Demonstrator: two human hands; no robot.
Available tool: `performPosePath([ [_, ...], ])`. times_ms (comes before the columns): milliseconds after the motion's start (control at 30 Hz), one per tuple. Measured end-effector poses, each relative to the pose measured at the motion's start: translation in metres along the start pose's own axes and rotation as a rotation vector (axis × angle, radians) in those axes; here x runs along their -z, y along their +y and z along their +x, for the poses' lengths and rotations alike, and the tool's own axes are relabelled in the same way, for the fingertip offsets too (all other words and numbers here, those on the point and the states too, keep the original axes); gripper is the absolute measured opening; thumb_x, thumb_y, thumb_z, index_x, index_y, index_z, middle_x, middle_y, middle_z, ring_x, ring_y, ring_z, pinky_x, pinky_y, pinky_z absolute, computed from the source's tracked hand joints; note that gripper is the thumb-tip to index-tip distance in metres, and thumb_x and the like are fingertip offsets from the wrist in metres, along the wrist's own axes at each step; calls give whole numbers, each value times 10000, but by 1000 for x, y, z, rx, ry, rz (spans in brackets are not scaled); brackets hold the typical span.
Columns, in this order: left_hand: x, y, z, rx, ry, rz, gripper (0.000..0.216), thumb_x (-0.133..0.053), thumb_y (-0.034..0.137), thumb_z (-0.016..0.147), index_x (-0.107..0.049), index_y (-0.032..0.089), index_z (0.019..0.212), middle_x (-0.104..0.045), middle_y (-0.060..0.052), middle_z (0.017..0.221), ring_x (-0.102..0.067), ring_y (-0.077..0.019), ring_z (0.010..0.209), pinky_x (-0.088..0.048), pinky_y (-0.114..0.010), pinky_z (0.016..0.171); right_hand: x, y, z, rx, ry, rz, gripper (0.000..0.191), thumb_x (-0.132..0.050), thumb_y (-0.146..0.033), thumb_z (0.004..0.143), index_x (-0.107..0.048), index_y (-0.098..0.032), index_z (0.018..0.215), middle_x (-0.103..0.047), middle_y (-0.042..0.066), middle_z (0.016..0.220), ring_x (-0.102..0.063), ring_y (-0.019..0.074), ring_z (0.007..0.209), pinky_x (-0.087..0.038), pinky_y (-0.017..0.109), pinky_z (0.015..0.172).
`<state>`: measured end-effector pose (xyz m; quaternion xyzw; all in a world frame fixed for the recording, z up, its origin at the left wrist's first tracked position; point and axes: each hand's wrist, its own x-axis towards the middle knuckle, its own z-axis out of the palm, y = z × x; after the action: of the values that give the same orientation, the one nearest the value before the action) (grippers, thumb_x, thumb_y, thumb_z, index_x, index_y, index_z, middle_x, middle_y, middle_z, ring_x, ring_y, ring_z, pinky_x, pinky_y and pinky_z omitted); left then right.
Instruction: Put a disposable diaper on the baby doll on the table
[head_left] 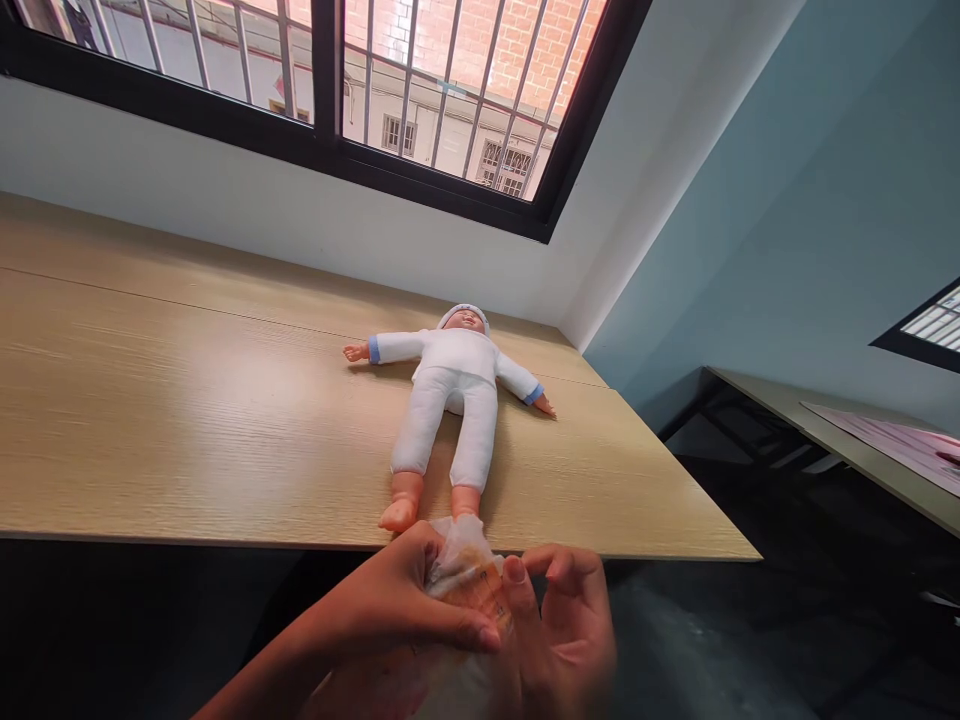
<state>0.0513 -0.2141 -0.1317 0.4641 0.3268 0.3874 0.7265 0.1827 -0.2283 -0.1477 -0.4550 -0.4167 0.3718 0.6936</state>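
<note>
Both hands [559, 630] hold a diaper [469, 585] at a doll's feet [401, 512].

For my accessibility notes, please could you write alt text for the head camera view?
The left hand grips a crumpled white-and-orange disposable diaper and the right hand touches it, at the near edge of a light wood table. A baby doll in white clothes lies on its back there, below a barred window.

You are in an office-like room: a long wood-laminate desk [187, 420] beneath a barred window [450, 100], second desk [847, 450] at right.
</note>
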Motion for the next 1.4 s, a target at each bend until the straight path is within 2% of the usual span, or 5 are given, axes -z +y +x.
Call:
performPosePath([
  [467,3,1,-9,52,99,-51,474,-907,389,646,-617,148,933,-623,3,852,-574,-140,818,-432,-237,705,7,4,1,-53,-42,-2,305,-746,-457,829,-560,-218,859,-560,-41,793,-522,112,715,-386,239,671],
  [667,1,2,-7,-17,99,1,446,-873,489,658,-667,141,848,-553,-4,823,-534,-162,820,-420,-249,689,13,4,6,77,-95,35,362,-740,-547,818,-572,-233,887,-558,-32,769,-515,144,756,-396,274,722],
  [967,-2,1,-11,30,330,81,513,-835,581,682,-675,146,902,-469,-60,1189,-538,-230,1007,-450,-315,821,7,2,0,224,-174,-56,223,-765,-358,823,-614,-249,945,-582,-33,853,-545,149,864,-385,258,731],
  [1167,-2,-8,-8,55,279,6,592,-826,593,687,-610,182,1055,-565,-22,927,-573,-221,922,-447,-311,779,6,1,-1,159,-113,-29,149,-698,-328,871,-608,-231,939,-586,-32,792,-551,144,761,-399,272,709],
  [1400,0,-8,-7,43,271,-8,590,-851,565,670,-605,176,1038,-559,-14,924,-559,-186,859,-442,-280,736,4,3,-2,131,-64,-26,164,-705,-334,867,-608,-222,939,-598,-33,788,-555,135,739,-390,266,689],
])
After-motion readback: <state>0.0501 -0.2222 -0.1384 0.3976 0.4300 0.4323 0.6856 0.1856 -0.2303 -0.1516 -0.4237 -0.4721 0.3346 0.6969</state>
